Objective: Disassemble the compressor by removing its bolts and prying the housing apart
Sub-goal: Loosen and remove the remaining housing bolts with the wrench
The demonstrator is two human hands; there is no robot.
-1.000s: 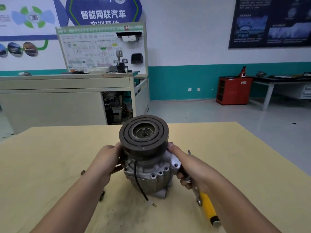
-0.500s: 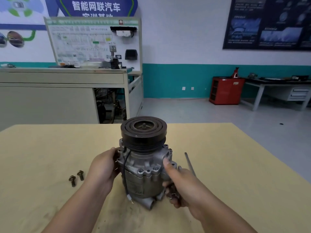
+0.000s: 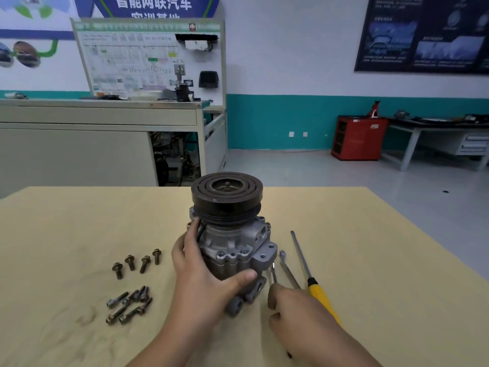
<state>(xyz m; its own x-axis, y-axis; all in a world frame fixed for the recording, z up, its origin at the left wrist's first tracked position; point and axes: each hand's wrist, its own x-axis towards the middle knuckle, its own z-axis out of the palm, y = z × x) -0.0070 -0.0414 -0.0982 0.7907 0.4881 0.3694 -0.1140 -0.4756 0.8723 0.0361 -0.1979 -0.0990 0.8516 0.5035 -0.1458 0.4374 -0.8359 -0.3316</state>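
Workshop bench [image 3: 79, 221] bears the upright compressor [image 3: 232, 242]; left hand [image 3: 201, 282] grips its side, right hand [image 3: 296, 319] beside it clutches a wrench [image 3: 274, 272].

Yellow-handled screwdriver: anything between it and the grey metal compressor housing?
Yes: a slim metal wrench lies on the tan table between the yellow-handled screwdriver and the grey metal compressor, just ahead of the right hand.

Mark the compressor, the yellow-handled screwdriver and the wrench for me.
compressor [image 3: 230, 242]: head view, on the silver housing below the pulley.
yellow-handled screwdriver [image 3: 320, 296]: head view, on its yellow part.
wrench [image 3: 289, 271]: head view, on the shank below its ring end.
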